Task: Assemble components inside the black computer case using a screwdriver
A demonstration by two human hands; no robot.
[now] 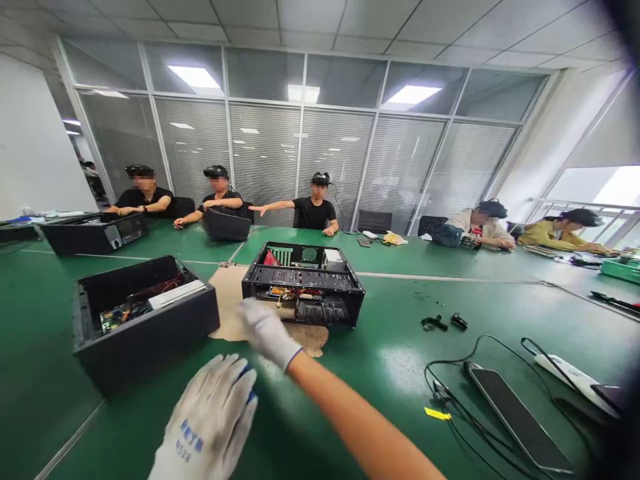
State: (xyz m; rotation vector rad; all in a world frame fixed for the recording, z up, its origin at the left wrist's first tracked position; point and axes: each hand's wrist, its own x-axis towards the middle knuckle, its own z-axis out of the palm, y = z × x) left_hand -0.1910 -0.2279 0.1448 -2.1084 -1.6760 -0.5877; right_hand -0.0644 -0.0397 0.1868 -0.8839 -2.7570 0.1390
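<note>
My left hand (pixel 207 420), in a white work glove with blue print, hovers over or rests on the near table with its fingers stretched out and nothing held. My right hand (pixel 267 333), also gloved, reaches forward to the front left corner of an open black computer case (pixel 305 277). Motion smears its fingers, so I cannot tell whether they touch the case. This case lies on its side, showing a metal frame, drive bays and some wires. Beneath it is a piece of brown cardboard (pixel 227 307).
On the left stands another open computer case (pixel 150 347) with a circuit board inside. At right lie a phone (pixel 517 417), cables, a white device (pixel 575 380) and small black parts (pixel 435 323) on the green table (pixel 395 407). Several people sit along the far side, some beside other cases.
</note>
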